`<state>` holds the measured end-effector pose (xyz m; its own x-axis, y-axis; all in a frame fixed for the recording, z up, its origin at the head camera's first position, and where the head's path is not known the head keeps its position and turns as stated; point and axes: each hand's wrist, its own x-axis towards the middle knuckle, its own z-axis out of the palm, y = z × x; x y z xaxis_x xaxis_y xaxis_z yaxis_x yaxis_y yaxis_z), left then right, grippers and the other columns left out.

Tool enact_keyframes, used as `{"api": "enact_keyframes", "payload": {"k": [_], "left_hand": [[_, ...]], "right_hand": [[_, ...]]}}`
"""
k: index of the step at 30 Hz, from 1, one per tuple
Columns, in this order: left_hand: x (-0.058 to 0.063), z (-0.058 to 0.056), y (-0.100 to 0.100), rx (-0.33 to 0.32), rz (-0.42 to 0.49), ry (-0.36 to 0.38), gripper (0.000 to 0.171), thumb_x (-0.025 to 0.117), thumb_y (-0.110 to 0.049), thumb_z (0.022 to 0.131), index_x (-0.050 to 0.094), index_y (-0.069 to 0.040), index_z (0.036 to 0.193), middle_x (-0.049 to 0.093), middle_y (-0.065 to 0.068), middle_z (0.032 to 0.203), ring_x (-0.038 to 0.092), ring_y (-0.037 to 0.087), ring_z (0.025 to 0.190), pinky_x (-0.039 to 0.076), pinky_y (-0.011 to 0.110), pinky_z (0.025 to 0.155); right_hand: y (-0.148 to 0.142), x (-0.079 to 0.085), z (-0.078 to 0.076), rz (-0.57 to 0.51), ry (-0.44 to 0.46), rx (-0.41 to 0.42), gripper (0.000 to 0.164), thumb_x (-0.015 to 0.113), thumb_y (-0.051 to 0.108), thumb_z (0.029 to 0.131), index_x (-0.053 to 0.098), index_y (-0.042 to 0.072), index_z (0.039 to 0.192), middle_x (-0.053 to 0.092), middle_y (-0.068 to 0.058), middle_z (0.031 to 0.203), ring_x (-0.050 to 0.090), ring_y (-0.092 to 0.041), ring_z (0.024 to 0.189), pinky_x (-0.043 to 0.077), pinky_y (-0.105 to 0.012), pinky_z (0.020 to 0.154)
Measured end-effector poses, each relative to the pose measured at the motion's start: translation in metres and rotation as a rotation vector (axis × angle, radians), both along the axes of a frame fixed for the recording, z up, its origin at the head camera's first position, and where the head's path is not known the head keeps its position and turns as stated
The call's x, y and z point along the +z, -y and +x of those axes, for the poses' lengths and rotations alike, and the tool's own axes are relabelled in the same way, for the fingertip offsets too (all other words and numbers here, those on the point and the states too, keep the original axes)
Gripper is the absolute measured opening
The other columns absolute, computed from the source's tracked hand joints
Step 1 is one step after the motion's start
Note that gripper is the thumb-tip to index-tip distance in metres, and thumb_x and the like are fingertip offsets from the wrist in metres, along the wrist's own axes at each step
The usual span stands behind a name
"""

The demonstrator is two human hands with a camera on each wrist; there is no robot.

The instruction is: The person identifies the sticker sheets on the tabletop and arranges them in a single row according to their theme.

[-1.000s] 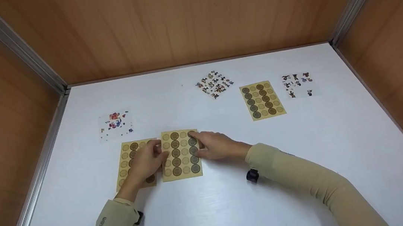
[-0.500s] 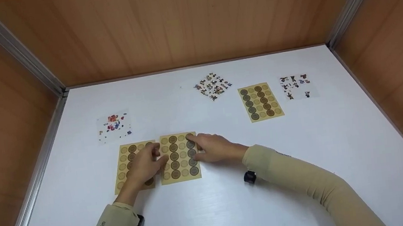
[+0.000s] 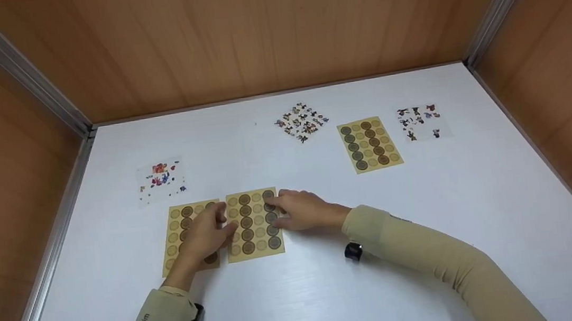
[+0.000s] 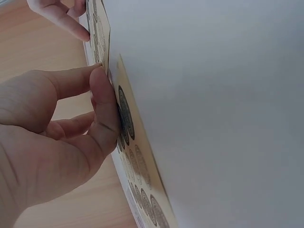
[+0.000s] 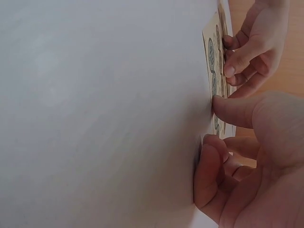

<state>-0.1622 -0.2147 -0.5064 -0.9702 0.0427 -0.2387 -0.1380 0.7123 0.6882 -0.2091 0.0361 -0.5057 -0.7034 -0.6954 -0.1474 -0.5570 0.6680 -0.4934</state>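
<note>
Two tan sheets of round coin-like stickers lie side by side with a narrow gap. My left hand (image 3: 206, 235) reaches over the left sticker sheet (image 3: 173, 236), partly hiding it. Its thumb touches the left edge of the middle sticker sheet (image 3: 255, 246), and the index fingertip is near that edge. From the other side, my right hand (image 3: 304, 209) rests its thumb and index fingertip on the middle sheet's right edge. In the right wrist view the right thumb (image 5: 232, 109) lies straight on the sheet, while the other fingers bend near the tabletop. Both sheets look flat.
Another tan sticker sheet (image 3: 369, 145) lies at the back right, beside a clear sheet of small figures (image 3: 420, 120). A diamond-turned picture sheet (image 3: 302, 122) is at the back middle. At left lies a clear sheet with colourful stickers (image 3: 160, 180). Wooden walls (image 3: 273, 34) enclose the white table.
My right fingertips have slid a little toward me along the middle sheet's right edge. The left hand stays nearly in place. The whole head view has shifted slightly.
</note>
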Motion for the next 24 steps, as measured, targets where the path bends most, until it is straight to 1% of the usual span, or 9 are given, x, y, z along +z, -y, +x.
{"api": "enact_keyframes", "payload": {"k": [4,9,12,16,20,24], "left_hand": [[-0.0004,-0.0004,-0.0004,-0.003,0.009,0.015,0.059,0.069,-0.009,0.096,0.045,0.001,0.149,0.057,0.011,0.109,0.055,0.024,0.094,0.052,0.035,0.079],[0.0020,-0.0007,-0.0015,0.002,0.007,0.034,0.058,0.067,-0.009,0.097,0.044,0.001,0.149,0.058,0.011,0.109,0.056,0.023,0.095,0.053,0.035,0.080],[0.0033,-0.0009,-0.0023,0.006,0.003,0.043,0.058,0.065,-0.008,0.097,0.043,0.001,0.150,0.058,0.012,0.110,0.056,0.023,0.095,0.053,0.035,0.081],[0.0042,-0.0008,-0.0016,0.002,0.008,0.040,0.057,0.065,-0.007,0.097,0.043,0.003,0.149,0.057,0.012,0.109,0.055,0.023,0.094,0.053,0.034,0.078],[0.0041,-0.0011,-0.0016,-0.010,0.018,0.017,0.056,0.064,-0.003,0.096,0.043,0.007,0.148,0.057,0.013,0.106,0.055,0.023,0.092,0.052,0.033,0.075],[0.0047,-0.0011,-0.0017,-0.017,0.020,-0.002,0.056,0.065,-0.002,0.095,0.044,0.008,0.146,0.056,0.013,0.105,0.055,0.023,0.092,0.052,0.033,0.075]], "right_hand": [[0.0002,-0.0006,0.0000,0.004,-0.004,0.003,0.060,0.066,0.034,0.098,0.050,0.007,0.150,0.056,-0.003,0.096,0.047,-0.013,0.075,0.041,-0.028,0.062],[0.0006,-0.0001,0.0002,0.015,-0.013,0.003,0.061,0.067,0.036,0.098,0.050,0.008,0.150,0.055,-0.001,0.094,0.047,-0.014,0.075,0.042,-0.029,0.063],[0.0014,0.0015,0.0008,0.016,-0.009,0.003,0.061,0.066,0.035,0.098,0.049,0.008,0.151,0.058,-0.003,0.099,0.049,-0.015,0.076,0.044,-0.030,0.064],[0.0030,0.0024,0.0003,0.017,-0.006,0.009,0.062,0.066,0.034,0.098,0.048,0.007,0.151,0.061,-0.006,0.107,0.052,-0.016,0.078,0.046,-0.031,0.066],[0.0034,0.0006,-0.0006,0.022,-0.011,0.012,0.063,0.067,0.036,0.098,0.049,0.008,0.151,0.059,-0.005,0.101,0.049,-0.014,0.076,0.044,-0.029,0.064],[0.0036,0.0007,-0.0006,0.025,-0.016,0.012,0.065,0.068,0.040,0.097,0.049,0.008,0.151,0.054,-0.001,0.093,0.046,-0.014,0.073,0.040,-0.028,0.060]]}}
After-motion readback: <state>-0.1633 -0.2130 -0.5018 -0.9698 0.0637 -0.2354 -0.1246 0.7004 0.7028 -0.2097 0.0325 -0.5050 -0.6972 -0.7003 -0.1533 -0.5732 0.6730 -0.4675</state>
